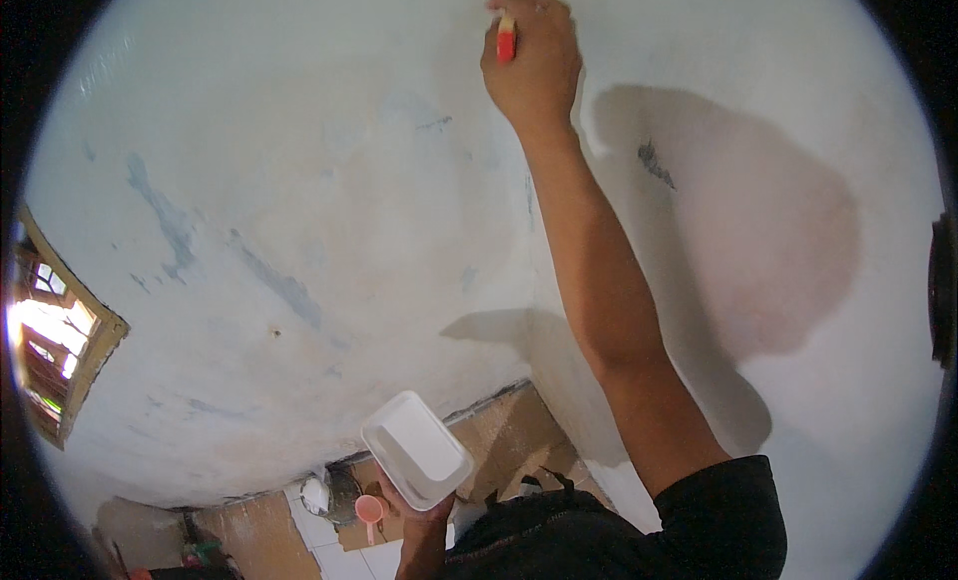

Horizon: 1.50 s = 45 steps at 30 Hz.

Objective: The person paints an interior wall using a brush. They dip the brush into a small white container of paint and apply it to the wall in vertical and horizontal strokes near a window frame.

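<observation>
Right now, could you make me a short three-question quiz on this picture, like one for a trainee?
1. Which hand holds the white tray?
2. True or false: the right hand is lower in the picture than the tray.
3. What colour is the visible handle end of the tool in the right hand? a) blue b) red c) green

Key: 1. The left hand. 2. False; it is raised well above. 3. b.

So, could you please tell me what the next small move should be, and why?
Perhaps a short stroke: the right hand holds the red-ended brush up by the pale walls, where grey patches show; the left hand holds the white tray below.
</observation>
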Available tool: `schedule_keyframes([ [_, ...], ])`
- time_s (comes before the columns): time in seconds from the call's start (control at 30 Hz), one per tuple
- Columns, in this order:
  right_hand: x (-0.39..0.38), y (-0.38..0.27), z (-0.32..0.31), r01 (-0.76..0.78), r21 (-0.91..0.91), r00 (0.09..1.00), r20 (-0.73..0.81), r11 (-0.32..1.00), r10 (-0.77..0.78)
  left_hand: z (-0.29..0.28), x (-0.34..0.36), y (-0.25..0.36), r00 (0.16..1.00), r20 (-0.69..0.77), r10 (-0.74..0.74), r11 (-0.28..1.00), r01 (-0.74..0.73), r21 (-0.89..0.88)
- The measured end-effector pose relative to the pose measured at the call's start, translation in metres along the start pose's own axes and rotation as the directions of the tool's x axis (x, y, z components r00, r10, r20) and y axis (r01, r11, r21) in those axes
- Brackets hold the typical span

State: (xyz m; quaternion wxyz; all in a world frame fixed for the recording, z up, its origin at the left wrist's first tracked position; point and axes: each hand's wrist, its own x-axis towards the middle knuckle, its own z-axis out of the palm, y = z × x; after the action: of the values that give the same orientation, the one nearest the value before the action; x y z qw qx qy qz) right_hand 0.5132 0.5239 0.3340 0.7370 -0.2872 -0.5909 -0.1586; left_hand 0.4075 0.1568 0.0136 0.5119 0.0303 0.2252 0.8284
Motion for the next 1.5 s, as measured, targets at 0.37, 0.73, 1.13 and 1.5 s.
schedule_keyframes([
  [0.37,-0.340,0.056,-0.060,-0.629,-0.096,0.719,0.304,0.771,0.624,-0.025,0.006,-0.007,0.995,0.006,0.103,0.952,-0.100,0.290],
  [0.73,0.006,-0.008,-0.004,-0.437,0.765,0.821,0.126,0.473,0.556,0.014,-0.007,0.001,0.993,-0.082,0.090,0.995,-0.086,0.042],
  [1.13,-0.264,0.028,-0.024,-0.724,0.607,0.529,0.182,0.328,0.829,0.007,-0.003,-0.003,0.998,0.038,0.049,0.991,-0.053,0.124],
  [1.5,-0.157,0.015,-0.011,-0.545,0.176,0.838,0.150,0.820,0.525,0.014,-0.009,0.003,1.000,0.022,-0.011,1.000,0.012,-0.015],
])
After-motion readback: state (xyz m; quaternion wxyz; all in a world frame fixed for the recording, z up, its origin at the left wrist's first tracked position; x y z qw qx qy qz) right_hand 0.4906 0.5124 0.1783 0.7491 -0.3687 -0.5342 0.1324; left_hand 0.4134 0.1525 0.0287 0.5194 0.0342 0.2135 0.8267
